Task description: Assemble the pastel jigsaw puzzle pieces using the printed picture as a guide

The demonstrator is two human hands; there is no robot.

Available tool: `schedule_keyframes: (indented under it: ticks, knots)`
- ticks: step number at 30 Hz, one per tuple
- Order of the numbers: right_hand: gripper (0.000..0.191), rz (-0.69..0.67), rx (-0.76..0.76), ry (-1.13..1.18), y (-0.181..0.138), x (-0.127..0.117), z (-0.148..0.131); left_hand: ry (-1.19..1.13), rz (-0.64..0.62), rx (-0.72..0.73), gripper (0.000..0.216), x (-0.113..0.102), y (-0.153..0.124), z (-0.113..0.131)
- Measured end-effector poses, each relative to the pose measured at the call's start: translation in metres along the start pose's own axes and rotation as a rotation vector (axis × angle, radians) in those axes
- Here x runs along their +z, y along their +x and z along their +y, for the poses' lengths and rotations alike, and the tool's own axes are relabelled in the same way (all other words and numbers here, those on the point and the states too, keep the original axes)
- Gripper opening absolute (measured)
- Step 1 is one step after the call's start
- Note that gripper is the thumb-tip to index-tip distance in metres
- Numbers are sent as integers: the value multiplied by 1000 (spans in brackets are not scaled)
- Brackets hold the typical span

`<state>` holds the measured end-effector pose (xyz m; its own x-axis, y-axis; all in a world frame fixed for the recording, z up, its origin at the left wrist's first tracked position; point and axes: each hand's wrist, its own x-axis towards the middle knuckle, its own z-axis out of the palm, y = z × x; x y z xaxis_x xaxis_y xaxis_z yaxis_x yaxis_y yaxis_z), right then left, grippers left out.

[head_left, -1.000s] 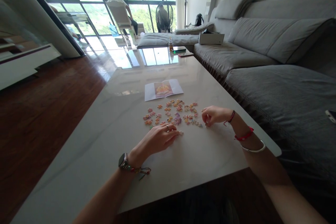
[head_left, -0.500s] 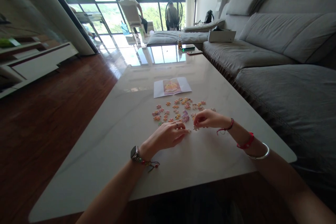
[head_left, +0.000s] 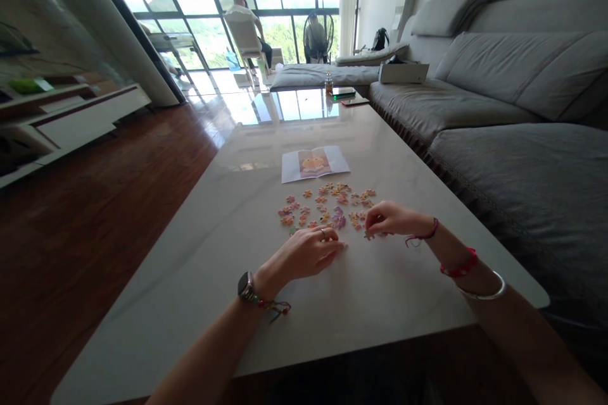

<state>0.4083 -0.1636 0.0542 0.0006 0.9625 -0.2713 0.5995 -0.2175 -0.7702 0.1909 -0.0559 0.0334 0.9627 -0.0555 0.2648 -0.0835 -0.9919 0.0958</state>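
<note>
Several small pastel jigsaw pieces [head_left: 327,205] lie scattered on a pale marble-look table [head_left: 223,253]. A printed reference picture [head_left: 314,163] lies just beyond them. My left hand [head_left: 306,253] rests on the table at the near edge of the pieces, fingers curled, fingertips on a piece I can barely see. My right hand [head_left: 392,220] is pinched on a small puzzle piece [head_left: 369,235] at the right side of the scatter. Both wrists wear bracelets, and the left one also has a watch.
A grey sofa [head_left: 503,107] runs along the table's right side with a white box [head_left: 403,71] on it. A small bottle [head_left: 328,82] and a phone [head_left: 342,94] sit at the table's far end. A person sits on a chair [head_left: 244,35] by the windows. Wooden floor lies left.
My right hand slid left toward my left hand with a piece, then eased slightly back. My left hand stayed at the near edge of the pieces. The camera view shifted.
</note>
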Motion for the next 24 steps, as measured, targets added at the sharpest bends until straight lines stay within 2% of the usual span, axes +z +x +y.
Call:
schedule_keyframes:
  ticks: [5,9,14,17,19,21,23,24]
  knots:
    - [20,97,82,29,-9,-26,8,2,35,19,26,1,0,0]
    - [18,43,92,-30,-9,-30,17,9,37,12,25,2,-1,-2]
    - [18,40,155,-129,-10,-40,35,15,23,4,25,2,-1,-3]
    - [18,59,195,-231,-10,-42,36,3,40,7,24,2,-1,-3]
    - [18,211,165,-302,-8,-41,33,-18,62,1,23,3,0,-4]
    - [20,440,92,-332,-6,-40,29,-45,106,-38,23,4,3,-7]
    - [23,621,31,-303,-1,-39,27,-62,166,-124,23,4,8,-12]
    - [23,671,15,-277,3,-39,27,-64,197,-181,23,3,11,-16]
